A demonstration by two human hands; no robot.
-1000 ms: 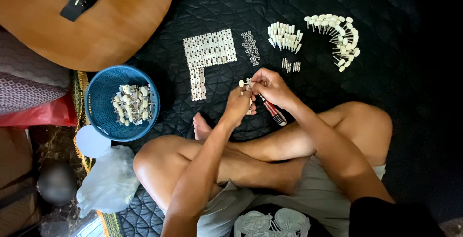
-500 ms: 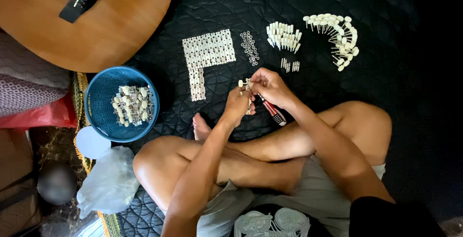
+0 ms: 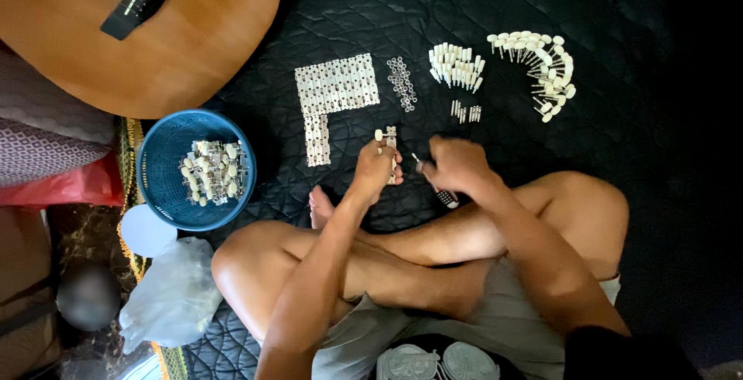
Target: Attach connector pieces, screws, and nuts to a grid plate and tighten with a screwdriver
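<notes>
At frame centre, the left hand [image 3: 377, 165] grips a guitar tuning machine [image 3: 389, 142]. Just right, the right hand [image 3: 457, 165] is closed around a screwdriver [image 3: 438, 189].

shorts: light grey | top: dark, short-sleeved | feet: bare

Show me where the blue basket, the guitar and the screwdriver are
blue basket [image 3: 166, 144]: head view, bare left inner wall.
guitar [image 3: 193, 32]: head view, wooden top of the body.
screwdriver [image 3: 446, 197]: head view, handle end below the right hand [image 3: 457, 165].
</notes>
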